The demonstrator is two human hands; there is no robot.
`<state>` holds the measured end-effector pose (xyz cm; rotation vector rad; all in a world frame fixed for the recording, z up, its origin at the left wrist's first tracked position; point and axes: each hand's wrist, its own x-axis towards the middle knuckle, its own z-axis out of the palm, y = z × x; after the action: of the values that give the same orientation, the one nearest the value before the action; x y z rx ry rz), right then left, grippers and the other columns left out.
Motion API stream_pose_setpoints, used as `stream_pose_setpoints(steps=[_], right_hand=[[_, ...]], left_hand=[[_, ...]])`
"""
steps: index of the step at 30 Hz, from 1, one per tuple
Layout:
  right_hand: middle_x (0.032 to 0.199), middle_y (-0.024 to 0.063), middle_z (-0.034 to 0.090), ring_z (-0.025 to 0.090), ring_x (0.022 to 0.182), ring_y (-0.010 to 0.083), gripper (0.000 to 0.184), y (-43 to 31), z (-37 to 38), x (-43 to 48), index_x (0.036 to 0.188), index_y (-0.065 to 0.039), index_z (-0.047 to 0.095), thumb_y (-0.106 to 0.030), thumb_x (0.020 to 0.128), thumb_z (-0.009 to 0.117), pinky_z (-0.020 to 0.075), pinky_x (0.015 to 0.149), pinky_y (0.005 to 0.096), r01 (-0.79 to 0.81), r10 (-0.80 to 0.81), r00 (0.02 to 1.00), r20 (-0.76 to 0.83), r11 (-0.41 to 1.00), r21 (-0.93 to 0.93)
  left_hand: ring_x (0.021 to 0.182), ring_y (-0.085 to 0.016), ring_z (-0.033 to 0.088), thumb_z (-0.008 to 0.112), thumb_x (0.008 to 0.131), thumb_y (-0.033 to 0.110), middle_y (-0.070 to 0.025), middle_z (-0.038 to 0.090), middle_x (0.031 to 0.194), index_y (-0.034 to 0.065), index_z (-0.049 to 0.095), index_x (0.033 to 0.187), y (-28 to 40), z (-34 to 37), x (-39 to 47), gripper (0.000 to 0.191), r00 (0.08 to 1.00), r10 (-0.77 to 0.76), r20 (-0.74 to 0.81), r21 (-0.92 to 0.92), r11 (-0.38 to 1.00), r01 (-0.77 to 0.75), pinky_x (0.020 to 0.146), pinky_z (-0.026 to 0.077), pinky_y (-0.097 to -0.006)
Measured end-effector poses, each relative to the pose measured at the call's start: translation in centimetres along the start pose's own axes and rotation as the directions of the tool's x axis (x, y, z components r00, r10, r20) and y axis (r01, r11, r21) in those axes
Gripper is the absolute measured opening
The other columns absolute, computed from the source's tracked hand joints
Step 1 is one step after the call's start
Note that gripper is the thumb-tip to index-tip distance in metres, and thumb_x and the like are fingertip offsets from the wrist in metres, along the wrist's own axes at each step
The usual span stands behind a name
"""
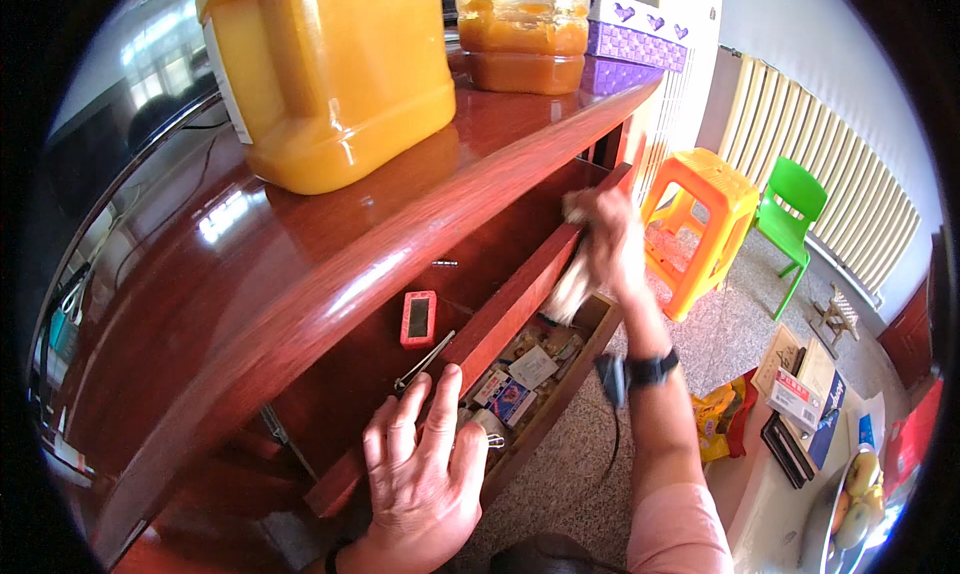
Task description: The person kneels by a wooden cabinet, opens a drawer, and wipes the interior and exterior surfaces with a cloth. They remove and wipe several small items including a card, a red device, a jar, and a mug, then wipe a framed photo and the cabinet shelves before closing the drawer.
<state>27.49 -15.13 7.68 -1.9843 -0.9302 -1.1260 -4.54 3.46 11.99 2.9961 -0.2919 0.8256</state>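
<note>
My left hand (424,469) lies spread over the front edge of the upper wooden drawer (517,296), its fingertips on the rim. At the drawer's far right end, my right hand (604,229) is blurred and grips a light brush or cloth-like thing (570,285) that hangs over the front; its exact kind cannot be told. Inside the upper drawer are a small red box with a dark window (418,320), a thin metal tool (424,360) and a small silvery piece (445,263). Below, an open lower drawer (600,334) holds small boxes (506,398) and mixed small items.
Above the drawers, the reddish wooden top (300,236) carries a large yellow-filled jug (337,71), a jar of orange-brown contents (523,41) and a purple-white basket (634,34). To the right are an orange stool (701,221), a green chair (791,206) and a table (750,499) with boxes and a fruit bowl.
</note>
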Motion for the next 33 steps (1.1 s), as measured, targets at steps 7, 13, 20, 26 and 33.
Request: stream_pose_setpoints(steps=[7,13,20,26,33], right_hand=[[0.109,0.0174,0.073,0.066,0.106,0.0397,0.037,13.8,1.0,4.8,0.111,-0.007,0.075,0.001,0.086,0.049,0.0494,0.098,0.0444,-0.342,0.372,0.926,0.061,0.898,-0.276],[0.119,0.0137,0.069,0.059,0.109,0.0390,0.042,1.4,0.1,0.5,0.115,-0.004,0.070,0.008,0.079,0.053,0.0450,0.103,0.0444,-0.003,0.027,0.995,0.101,0.973,-0.230],[0.117,0.0149,0.067,0.060,0.104,0.0340,0.042,-18.7,-1.7,-3.6,0.116,0.001,0.066,-0.003,0.075,0.059,0.0472,0.094,0.0463,0.178,-0.192,0.969,0.155,0.979,0.103],[0.119,0.0163,0.064,0.055,0.105,0.0356,0.051,-19.4,-2.3,-3.4,0.119,0.001,0.065,0.000,0.070,0.056,0.0448,0.095,0.0465,0.120,-0.136,0.986,0.096,0.980,0.156],[0.120,0.0178,0.066,0.061,0.105,0.0260,0.043,-27.6,-2.1,-5.7,0.112,-0.001,0.070,-0.020,0.075,0.062,0.0422,0.082,0.0362,0.449,-0.508,0.846,0.164,0.843,0.296]], left_hand=[[0.130,-0.041,0.052,0.062,0.085,0.009,-0.0239,0.055,0.144,0.0031,0.061,0.089,-0.3,0.4,0.0,0.007,0.999,0.023,-0.045,0.023,0.999,-0.022,0.104,0.041,-0.0547],[0.120,-0.034,0.061,0.063,0.089,0.016,-0.0178,0.062,0.136,0.0055,0.061,0.086,-0.5,1.2,-0.2,0.011,0.996,0.013,-0.090,0.090,0.996,-0.005,0.099,0.047,-0.0488],[0.120,-0.041,0.058,0.067,0.085,0.009,-0.0250,0.061,0.133,0.0014,0.065,0.094,-1.3,0.3,-1.6,0.012,0.974,0.022,-0.227,-0.284,0.955,-0.088,0.098,0.048,-0.0495],[0.090,-0.032,0.068,0.068,0.086,0.009,-0.0154,0.071,0.104,0.0029,0.071,0.095,-3.3,-2.5,-7.3,0.011,0.915,-0.013,-0.404,-0.329,0.935,-0.132,0.078,0.055,-0.0438],[0.091,-0.031,0.061,0.065,0.089,0.011,-0.0127,0.059,0.102,0.0057,0.057,0.095,-5.9,-2.8,-11.6,0.011,0.894,-0.116,-0.432,-0.385,0.921,-0.067,0.078,0.054,-0.0442]])
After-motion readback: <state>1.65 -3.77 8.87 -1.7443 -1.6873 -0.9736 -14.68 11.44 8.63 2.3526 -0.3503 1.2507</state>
